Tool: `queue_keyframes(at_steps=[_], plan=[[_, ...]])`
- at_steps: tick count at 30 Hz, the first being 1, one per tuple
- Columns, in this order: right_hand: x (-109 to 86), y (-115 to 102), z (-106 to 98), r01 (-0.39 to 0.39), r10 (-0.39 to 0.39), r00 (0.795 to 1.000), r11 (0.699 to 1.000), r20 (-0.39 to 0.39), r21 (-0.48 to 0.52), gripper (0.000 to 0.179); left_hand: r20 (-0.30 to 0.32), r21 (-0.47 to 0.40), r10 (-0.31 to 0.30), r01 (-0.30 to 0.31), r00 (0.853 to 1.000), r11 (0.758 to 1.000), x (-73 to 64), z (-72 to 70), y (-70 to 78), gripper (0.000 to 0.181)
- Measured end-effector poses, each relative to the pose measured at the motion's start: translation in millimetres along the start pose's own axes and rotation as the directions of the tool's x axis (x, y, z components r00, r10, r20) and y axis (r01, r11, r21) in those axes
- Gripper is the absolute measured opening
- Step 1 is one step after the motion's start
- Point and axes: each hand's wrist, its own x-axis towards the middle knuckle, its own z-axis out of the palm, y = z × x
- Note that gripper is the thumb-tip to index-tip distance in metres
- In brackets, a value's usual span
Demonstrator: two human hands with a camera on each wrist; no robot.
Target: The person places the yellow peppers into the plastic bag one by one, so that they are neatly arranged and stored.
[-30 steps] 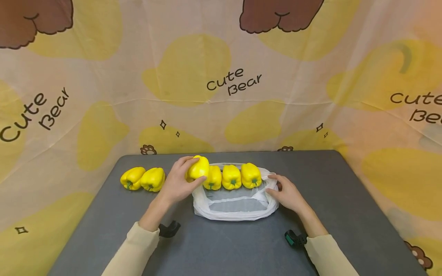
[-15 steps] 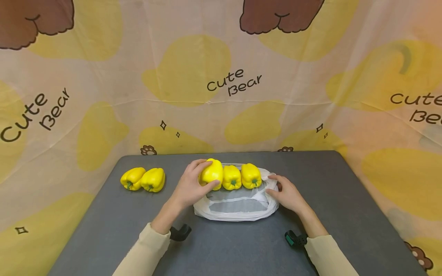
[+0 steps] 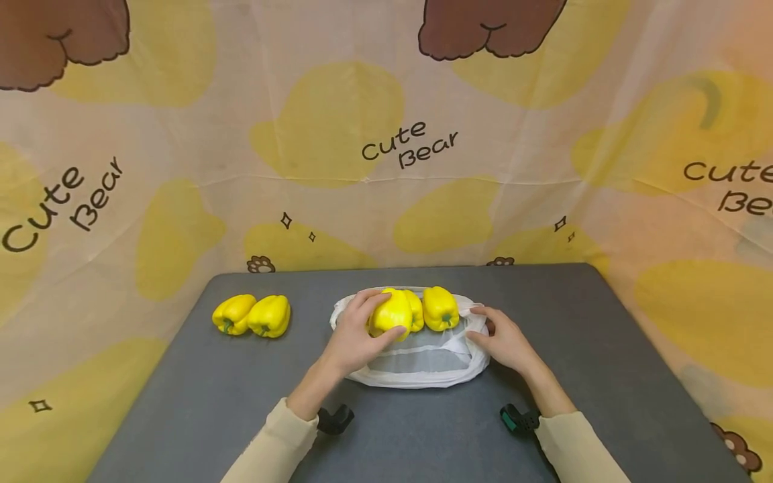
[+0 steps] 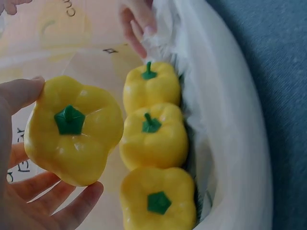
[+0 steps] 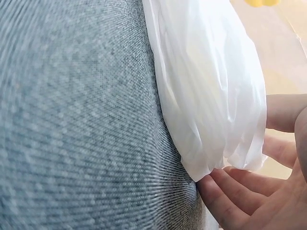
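My left hand [image 3: 353, 339] grips a yellow bell pepper [image 3: 389, 316] between thumb and fingers, over the opening of a white plastic bag [image 3: 417, 381]. The green stem of that held pepper [image 4: 91, 143] faces the left wrist camera. Three more peppers stand in a row inside the bag, among them the right-hand one [image 3: 441, 310] and a middle one [image 3: 416, 310]; the held pepper hides the leftmost in the head view, but the left wrist view shows that leftmost pepper [image 4: 139, 191]. At the bag's right end, my right hand [image 3: 507, 341] holds the rim, fingers against the crumpled plastic [image 5: 211, 96].
Two more yellow peppers lie side by side on the grey table at left, one on the outside [image 3: 233, 314] and one nearer the bag [image 3: 269, 316]. Behind the table [image 3: 435, 429] hangs a printed cloth backdrop [image 3: 338, 121]. Each wrist wears a black strap [image 3: 336, 420].
My left hand has carried its pepper rightward and slightly down, from the bag's left end to over the row of peppers. My right hand has stayed at the rim.
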Motion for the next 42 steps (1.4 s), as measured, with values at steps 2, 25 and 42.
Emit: queue_keyframes(at_steps=[2,25,42], plan=[[0.2,-1,0,0.0,0.0,1.0,1.0,0.004,-0.001,0.055,-0.006,0.004,0.002,-0.002,1.0,1.0,-1.4,4.1,0.8,0.06],[0.4,2,-1,0.009,-0.009,1.0,1.0,-0.01,0.004,0.056,0.144,-0.027,-0.066,0.071,0.987,0.997,-10.1,51.2,21.2,0.06],[-0.3,1,0,0.02,-0.02,1.0,1.0,-0.011,0.009,0.056,0.2,-0.049,-0.14,0.153,0.97,0.987,-13.9,78.9,26.3,0.06]])
